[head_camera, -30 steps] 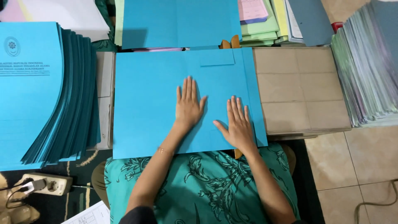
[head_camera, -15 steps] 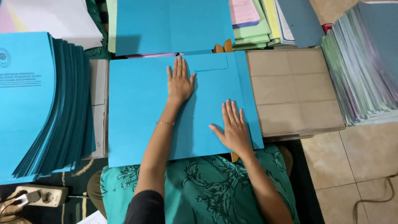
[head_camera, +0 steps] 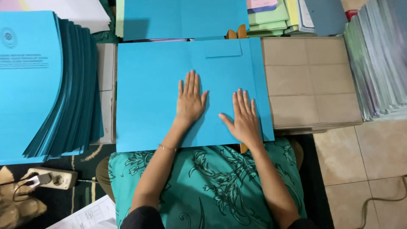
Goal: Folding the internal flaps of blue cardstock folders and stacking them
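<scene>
A large blue paper folder (head_camera: 148,93) lies flat in front of me, its near edge over my lap. My left hand (head_camera: 190,99) presses flat on its middle, fingers together and pointing away. My right hand (head_camera: 243,116) lies flat on the folder's right part, close to the folded right flap, fingers slightly spread. Neither hand grips anything. A small rectangular tab (head_camera: 224,48) shows near the folder's far edge.
A fanned stack of blue folders (head_camera: 46,85) lies at the left. Another blue folder (head_camera: 182,19) lies beyond, with pastel paper stacks (head_camera: 271,17) beside it. A brown cardboard box (head_camera: 311,80) sits to the right, grey sheet piles (head_camera: 377,59) beyond it. A power strip (head_camera: 51,178) rests on the floor.
My left hand slid back toward me from the folder's far edge to its middle. My right hand stayed nearly in place.
</scene>
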